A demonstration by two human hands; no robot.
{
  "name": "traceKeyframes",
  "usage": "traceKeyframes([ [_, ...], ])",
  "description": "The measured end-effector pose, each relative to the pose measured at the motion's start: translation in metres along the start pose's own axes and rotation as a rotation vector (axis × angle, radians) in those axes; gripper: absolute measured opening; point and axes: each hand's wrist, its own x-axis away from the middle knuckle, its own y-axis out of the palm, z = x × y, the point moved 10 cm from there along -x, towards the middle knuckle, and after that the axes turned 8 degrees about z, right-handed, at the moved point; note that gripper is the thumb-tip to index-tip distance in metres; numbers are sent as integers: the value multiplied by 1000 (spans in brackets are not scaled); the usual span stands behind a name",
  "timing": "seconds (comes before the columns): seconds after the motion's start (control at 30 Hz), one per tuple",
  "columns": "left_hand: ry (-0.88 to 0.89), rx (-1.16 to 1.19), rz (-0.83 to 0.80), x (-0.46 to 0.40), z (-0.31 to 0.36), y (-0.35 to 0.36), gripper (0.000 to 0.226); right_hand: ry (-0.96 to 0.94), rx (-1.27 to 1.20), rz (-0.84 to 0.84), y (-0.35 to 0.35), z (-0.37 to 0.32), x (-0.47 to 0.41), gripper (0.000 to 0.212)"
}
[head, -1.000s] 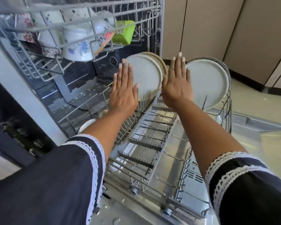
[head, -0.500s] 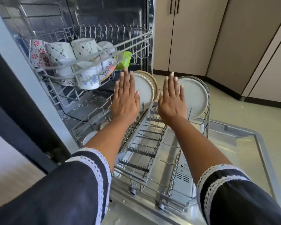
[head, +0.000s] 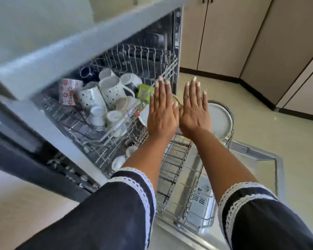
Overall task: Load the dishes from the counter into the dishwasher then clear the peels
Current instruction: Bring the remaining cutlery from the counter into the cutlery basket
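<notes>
Two round white ceramic plates are standing on edge at the far end of the pulled-out lower wire rack (head: 177,170) of the dishwasher, around the middle of the frame: the right plate (head: 220,120) is showing most of its face, while the left plate (head: 144,117) is showing only a sliver beside the left hand (head: 162,114). Behind it a tan rim is peeking out between the two hands. The left hand is lying flat with straight fingers, grasping nothing, and the right hand (head: 194,112) is doing the same just beside it, thumbs nearly touching. Both are hanging in front of the plates; whether they are touching anything cannot be told.

At the left centre, the upper wire rack (head: 116,127) is carrying white patterned ceramic mugs (head: 108,91), a red-flowered white cup (head: 69,92) and a lime-green plastic container (head: 143,91). Small white bowls (head: 118,162) are sitting low in the lower rack. Beige cupboard doors (head: 242,33) are filling the upper right.

The loading step is looking well advanced. The next move is likely calling for a return to the counter, which is out of view, for remaining dishes or the peels.
</notes>
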Motion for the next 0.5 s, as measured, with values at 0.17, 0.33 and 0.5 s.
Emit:
traceKeyframes([
  [0.17, 15, 43, -8, -41, 17, -71, 60, -37, 77, 5, -88, -6, -30, 63],
  [0.33, -21, 94, -59, -89, 42, -167, 59, -74, 87, -32, -193, -35, -61, 64],
  [0.5, -36, 81, -23, -143, 37, -263, 57, -121, 84, -13, -287, -87, -104, 63],
])
